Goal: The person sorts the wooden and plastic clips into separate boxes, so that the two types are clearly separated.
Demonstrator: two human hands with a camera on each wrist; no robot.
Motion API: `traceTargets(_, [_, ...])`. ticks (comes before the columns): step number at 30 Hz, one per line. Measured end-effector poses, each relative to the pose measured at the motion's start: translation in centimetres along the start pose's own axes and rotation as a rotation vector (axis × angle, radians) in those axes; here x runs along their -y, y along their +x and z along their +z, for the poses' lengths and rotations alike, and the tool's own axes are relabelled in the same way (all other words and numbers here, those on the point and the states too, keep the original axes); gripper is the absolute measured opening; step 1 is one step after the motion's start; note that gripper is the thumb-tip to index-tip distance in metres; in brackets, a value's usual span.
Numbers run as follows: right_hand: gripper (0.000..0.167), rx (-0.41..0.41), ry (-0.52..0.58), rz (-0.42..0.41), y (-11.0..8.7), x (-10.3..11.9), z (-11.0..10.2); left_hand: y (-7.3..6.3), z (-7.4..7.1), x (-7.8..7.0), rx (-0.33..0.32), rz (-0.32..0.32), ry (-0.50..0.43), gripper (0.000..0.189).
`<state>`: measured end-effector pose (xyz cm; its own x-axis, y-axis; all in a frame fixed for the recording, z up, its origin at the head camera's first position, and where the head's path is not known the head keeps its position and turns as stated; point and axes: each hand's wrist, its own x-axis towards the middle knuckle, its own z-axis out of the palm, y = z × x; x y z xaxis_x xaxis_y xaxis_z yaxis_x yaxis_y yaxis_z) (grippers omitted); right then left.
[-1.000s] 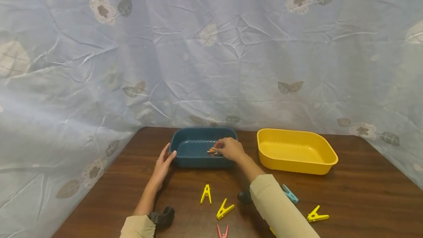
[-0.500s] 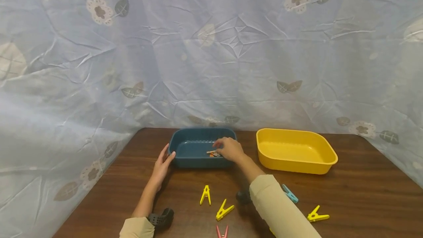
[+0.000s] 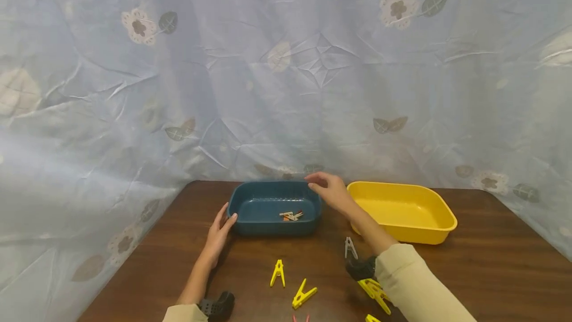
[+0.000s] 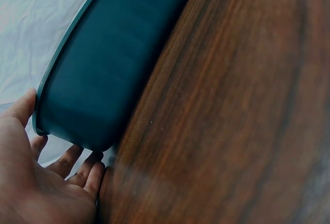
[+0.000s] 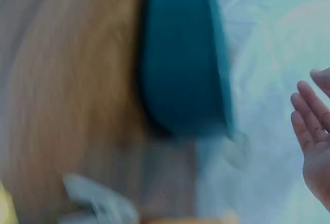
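Note:
My left hand [image 3: 218, 235] rests against the left end of a blue plastic basin [image 3: 272, 229]; in the left wrist view its thumb touches the rim and the fairly straight fingers [image 4: 66, 161] touch the end wall. My right hand [image 3: 329, 191] is in the air over the basin's right rim, holding nothing; the right wrist view shows its fingers extended. Several small white and orange clothespins [image 3: 291, 216] lie on the basin's floor near its front right. Nearest the right wrist on the table are a grey clothespin [image 3: 350, 247] and yellow clothespins [image 3: 374, 292].
A yellow basin [image 3: 404, 235] stands right of the blue one, partly behind my right forearm. Toward the front of the brown table [image 3: 254, 287] lie yellow clothespins [image 3: 278, 273] and a pink one [image 3: 301, 319], cut by the frame edge. A patterned curtain [image 3: 277, 103] hangs behind.
My right hand has let go of a clothespin in the blue basin, then risen and moved right to its rim. The grey clothespin has come into sight. The left hand stays in place.

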<state>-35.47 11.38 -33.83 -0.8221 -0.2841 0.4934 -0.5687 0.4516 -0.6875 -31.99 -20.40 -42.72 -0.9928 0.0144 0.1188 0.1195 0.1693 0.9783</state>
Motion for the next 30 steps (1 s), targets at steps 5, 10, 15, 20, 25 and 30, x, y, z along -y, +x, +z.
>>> traceTargets(5, [0.025,-0.013,-0.111,-0.015,-2.9,-0.3,-7.3,-0.4,-0.7,-0.1,-0.013,0.001,0.02,0.068])
traceTargets(10, [0.03,-0.054,-0.246,0.08,-8.2,-2.8,-14.3,-0.5,-1.1,-0.3,-0.028,0.004,0.02,0.07])
traceTargets(15, [0.04,-0.059,-0.321,0.2,-13.0,-6.1,-18.5,-0.9,-1.0,-0.5,-0.252,0.144,-0.076,0.061])
traceTargets(20, [0.056,0.003,-0.192,0.345,-16.0,-8.6,-19.4,-2.6,0.2,-2.1,-0.532,0.357,-0.131,0.035])
traceTargets(25, [0.064,0.0,-0.081,0.446,-18.4,-10.4,-19.2,-4.7,2.2,-3.7,-0.476,0.391,-0.104,0.02])
traceTargets(30, [0.061,-0.088,0.058,0.434,-19.9,-11.9,-19.2,-5.6,3.9,-3.9,-0.164,0.346,-0.008,0.014])
